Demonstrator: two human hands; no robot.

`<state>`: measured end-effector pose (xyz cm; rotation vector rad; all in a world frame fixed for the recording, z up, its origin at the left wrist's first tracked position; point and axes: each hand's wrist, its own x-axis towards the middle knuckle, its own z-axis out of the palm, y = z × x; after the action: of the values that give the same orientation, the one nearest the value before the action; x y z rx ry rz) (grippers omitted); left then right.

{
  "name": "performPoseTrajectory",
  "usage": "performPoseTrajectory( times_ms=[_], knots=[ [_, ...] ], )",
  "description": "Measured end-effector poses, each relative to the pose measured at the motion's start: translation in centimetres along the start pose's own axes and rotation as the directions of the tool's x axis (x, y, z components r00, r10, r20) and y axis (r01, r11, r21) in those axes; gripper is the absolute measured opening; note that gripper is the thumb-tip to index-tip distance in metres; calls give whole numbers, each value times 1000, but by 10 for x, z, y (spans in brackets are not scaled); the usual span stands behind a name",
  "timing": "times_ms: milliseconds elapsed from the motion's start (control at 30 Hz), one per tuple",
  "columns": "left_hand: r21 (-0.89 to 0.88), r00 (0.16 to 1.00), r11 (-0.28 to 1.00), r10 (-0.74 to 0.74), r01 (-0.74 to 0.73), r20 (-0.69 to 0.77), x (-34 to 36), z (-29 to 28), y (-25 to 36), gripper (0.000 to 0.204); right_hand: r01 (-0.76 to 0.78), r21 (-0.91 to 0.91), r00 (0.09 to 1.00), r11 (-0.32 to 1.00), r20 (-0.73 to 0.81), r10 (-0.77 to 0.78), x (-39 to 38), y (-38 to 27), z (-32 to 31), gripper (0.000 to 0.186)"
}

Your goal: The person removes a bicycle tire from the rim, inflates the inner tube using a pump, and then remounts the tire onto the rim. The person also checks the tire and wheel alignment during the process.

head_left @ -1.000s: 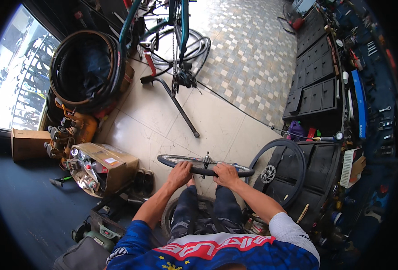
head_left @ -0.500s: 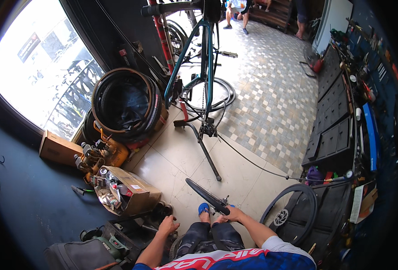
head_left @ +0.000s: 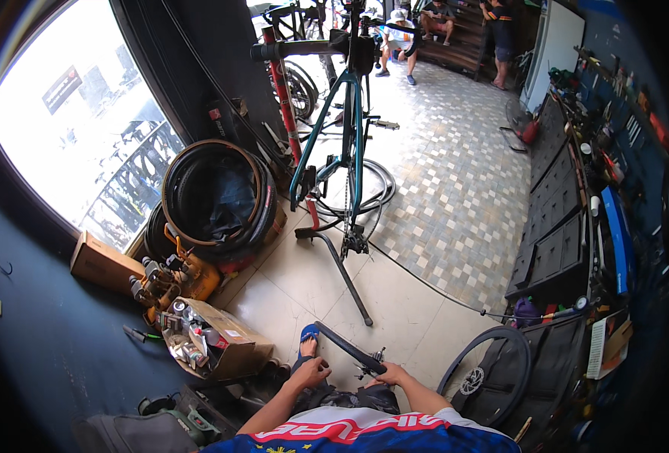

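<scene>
A bicycle wheel (head_left: 342, 343) stands nearly edge-on between my legs, with its dark tyre toward me and a cluster of sprockets (head_left: 370, 364) at its right side. My right hand (head_left: 392, 374) is closed round the near part of its rim. To the left, my left hand (head_left: 313, 372) hovers over my left leg, apart from the wheel, its fingers curled in; whatever they may hold is hidden. Ahead, a teal bicycle frame (head_left: 349, 136) without its rear wheel hangs on a red repair stand (head_left: 280, 90). My left foot in a blue slipper (head_left: 309, 332) is just beyond the left hand.
Another wheel with a disc rotor (head_left: 519, 370) leans at the right, near an air hose with a gauge (head_left: 580, 303). On the left are a cardboard box of bottles (head_left: 247, 349), an orange compressor (head_left: 198, 281) and stacked tyres (head_left: 262, 219). Drawers (head_left: 550, 234) line the right wall. Several people stay at the back.
My left hand has moved right and inward, toward the wheel. My left foot has shifted left. The right hand keeps its hold on the wheel, and the view has tilted up slightly.
</scene>
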<state>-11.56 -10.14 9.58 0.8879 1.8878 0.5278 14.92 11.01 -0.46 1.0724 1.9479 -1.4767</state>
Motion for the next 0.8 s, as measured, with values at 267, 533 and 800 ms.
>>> performPoseTrajectory(
  times_ms=[267,533,800],
  knots=[
    [299,979,940,118,-164,168,88,-146,-41,43,-123,-172,989,977,-103,107,40,-86,32,60],
    [251,978,948,165,-194,130,133,-332,-49,41,-295,20,939,955,-179,294,66,-197,19,60],
    [85,859,892,397,-444,322,150,-334,45,37,-52,332,819,942,-526,231,-42,-307,-16,59]
  ],
)
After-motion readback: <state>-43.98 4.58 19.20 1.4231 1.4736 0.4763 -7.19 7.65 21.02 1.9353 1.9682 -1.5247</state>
